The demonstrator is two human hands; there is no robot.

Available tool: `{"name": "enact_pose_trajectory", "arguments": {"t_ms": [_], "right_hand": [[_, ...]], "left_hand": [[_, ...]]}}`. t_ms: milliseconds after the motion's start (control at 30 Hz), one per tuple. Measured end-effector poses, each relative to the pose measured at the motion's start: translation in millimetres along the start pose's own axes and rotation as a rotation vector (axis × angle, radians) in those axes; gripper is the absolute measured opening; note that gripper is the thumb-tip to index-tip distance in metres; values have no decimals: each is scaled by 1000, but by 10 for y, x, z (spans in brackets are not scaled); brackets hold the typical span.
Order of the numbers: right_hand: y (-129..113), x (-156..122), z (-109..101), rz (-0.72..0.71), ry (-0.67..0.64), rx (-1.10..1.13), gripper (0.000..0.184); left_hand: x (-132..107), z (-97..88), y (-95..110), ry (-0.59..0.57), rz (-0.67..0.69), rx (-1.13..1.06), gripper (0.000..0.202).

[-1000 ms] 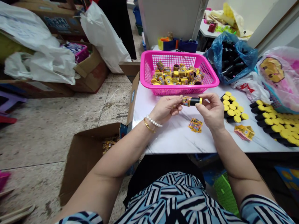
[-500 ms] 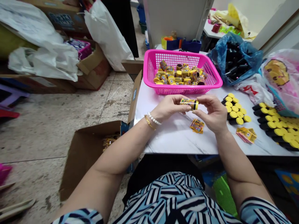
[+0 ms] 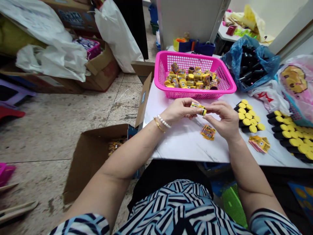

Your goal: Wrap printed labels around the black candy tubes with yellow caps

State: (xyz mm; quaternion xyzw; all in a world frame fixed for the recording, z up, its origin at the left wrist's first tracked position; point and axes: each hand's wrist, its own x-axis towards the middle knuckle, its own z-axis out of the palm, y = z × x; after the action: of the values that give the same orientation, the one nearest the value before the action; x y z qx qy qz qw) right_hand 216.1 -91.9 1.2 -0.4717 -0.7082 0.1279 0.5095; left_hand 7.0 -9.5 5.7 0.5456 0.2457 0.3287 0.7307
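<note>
My left hand (image 3: 182, 110), with a pearl bracelet and a gold bangle at the wrist, pinches a small black tube with a yellow cap and a printed label (image 3: 198, 108). The tube lies tilted, its yellow end toward the right. My right hand (image 3: 223, 119) closes its fingertips on that end. Below the hands, a stack of printed labels (image 3: 208, 132) rests on the white table (image 3: 181, 143). Just behind, a pink basket (image 3: 195, 93) holds many yellow labelled tubes (image 3: 192, 78).
Black tubes with yellow caps stand in a group (image 3: 249, 116), with a larger group (image 3: 293, 133) further right. Another label stack (image 3: 259, 143) lies near them. A blue bag (image 3: 265, 63) holds black pieces. An open cardboard box (image 3: 90, 163) stands at the table's left.
The labelled tube has turned and tilted slightly between my fingers. My right fingers have moved further over its yellow end. The whole view has shifted a little.
</note>
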Motion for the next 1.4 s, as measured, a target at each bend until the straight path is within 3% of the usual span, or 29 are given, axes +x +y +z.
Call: {"name": "enact_pose_trajectory", "arguments": {"t_ms": [133,300,567,733,867,1033,1167,1233,1333,1400], "right_hand": [[43,0,-1,128,-79,251,43],[75,48,-62,290,-251,485,41],[149,14,5,192,-81,347,19],[162,33,28,157,-101,344,27],[187,22,60,161,-39,326,18],[199,4,109,244,-68,433,29],[217,6,126,260,-26,484,21],[214,-1,133,285,-25,494,26],[145,-32,155,250,-55,363,47],[66,-35,176,186,-61,184,42]], "left_hand": [[-5,7,-29,-78,-15,-5,42],[7,-6,-49,-200,-158,-55,48],[29,-7,-87,-231,-246,-12,42],[26,17,-109,-158,-242,-113,43],[23,16,-132,-158,-259,-112,43],[38,15,-163,-145,-256,-163,48],[37,31,-128,-134,-270,-245,44],[35,42,-116,-120,-292,-242,39],[34,62,-133,-78,-337,-188,41],[33,72,-155,-55,-354,-141,44]]}}
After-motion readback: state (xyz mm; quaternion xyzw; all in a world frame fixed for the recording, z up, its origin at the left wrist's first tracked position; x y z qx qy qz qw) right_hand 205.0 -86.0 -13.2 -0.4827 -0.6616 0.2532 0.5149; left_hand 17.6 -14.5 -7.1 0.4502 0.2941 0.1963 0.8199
